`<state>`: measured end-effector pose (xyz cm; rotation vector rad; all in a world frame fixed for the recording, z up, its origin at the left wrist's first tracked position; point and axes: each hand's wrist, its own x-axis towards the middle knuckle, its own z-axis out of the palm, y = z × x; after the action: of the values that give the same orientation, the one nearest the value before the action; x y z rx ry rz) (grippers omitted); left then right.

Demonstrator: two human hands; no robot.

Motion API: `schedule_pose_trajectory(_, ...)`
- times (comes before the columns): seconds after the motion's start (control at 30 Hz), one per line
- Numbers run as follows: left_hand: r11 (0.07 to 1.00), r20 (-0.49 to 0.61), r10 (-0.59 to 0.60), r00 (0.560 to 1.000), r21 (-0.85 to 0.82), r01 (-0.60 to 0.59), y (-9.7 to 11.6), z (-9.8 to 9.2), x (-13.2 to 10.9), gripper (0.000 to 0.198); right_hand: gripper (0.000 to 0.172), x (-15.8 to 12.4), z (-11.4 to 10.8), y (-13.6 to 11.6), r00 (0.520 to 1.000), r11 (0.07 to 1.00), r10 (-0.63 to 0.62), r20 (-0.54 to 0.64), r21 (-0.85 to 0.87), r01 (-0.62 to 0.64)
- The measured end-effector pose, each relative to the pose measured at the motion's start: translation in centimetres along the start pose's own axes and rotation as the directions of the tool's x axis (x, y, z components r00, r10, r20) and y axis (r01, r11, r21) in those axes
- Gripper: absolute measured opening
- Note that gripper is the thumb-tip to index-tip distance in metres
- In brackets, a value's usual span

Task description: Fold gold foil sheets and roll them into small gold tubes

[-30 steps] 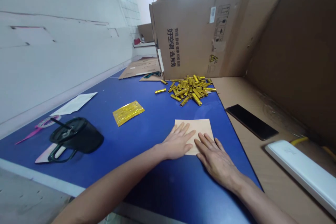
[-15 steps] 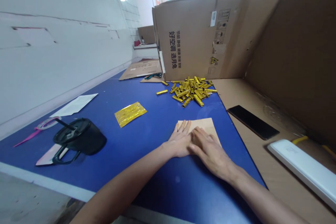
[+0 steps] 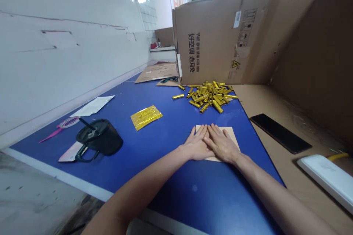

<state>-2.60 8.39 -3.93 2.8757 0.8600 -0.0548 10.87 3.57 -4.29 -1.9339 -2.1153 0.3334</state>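
Observation:
My left hand (image 3: 197, 144) and my right hand (image 3: 222, 145) lie flat side by side, palms down, on a tan paper sheet (image 3: 220, 133) on the blue table (image 3: 176, 176). Their fingers meet at the middle and cover most of the sheet, whose upper part shows. Just beyond the fingertips lies a heap of gold foil tubes (image 3: 211, 97). To the left of my hands is a flat crinkled gold foil sheet (image 3: 146, 118). Neither hand holds anything.
A black lidded mug with a straw (image 3: 100, 137) stands at the table's left, near a pink tool (image 3: 59, 132) and a white paper (image 3: 93, 105). Cardboard walls (image 3: 217, 44) rise behind the heap. A black phone (image 3: 280, 133) and a white bar (image 3: 325, 178) lie on cardboard at right.
My hands have slid together on the tan sheet, from apart to touching. The whole scene has shifted slightly right in view as my head moved.

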Motion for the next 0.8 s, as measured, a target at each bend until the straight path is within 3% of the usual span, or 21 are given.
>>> schedule_pose_trajectory(0.17,0.999,0.023,-0.019,1.000,-0.033,0.020,-1.6,-0.6,0.7,0.090,0.068,0.4,-0.2,2.3,0.998,0.987,0.059,-0.004,-0.147,-0.059)
schedule_pose_trajectory(0.37,0.996,0.047,-0.052,0.998,-0.064,0.055,-4.2,-1.2,2.5,0.078,0.070,0.6,0.4,2.3,0.993,0.978,0.110,-0.037,-0.176,-0.115)
schedule_pose_trajectory(0.47,0.987,0.017,-0.150,0.989,-0.058,0.150,-4.1,-0.9,3.1,0.076,0.072,0.7,0.1,2.5,0.998,0.981,0.065,-0.021,-0.182,-0.067)
schedule_pose_trajectory(0.57,0.974,-0.090,-0.227,0.970,-0.018,0.226,-2.9,-0.3,3.0,0.074,0.072,0.9,-0.4,3.3,1.000,0.983,-0.021,0.022,-0.179,0.025)
schedule_pose_trajectory(0.67,0.990,-0.172,-0.118,0.978,0.055,0.129,-1.8,0.0,2.0,0.063,0.073,1.2,-0.9,4.0,0.996,0.981,-0.078,0.053,-0.176,0.086)
schedule_pose_trajectory(0.8,1.000,-0.030,-0.001,1.000,0.015,0.002,-1.3,0.0,0.5,0.064,0.072,1.6,-1.2,4.4,0.992,0.979,-0.105,0.071,-0.166,0.115)
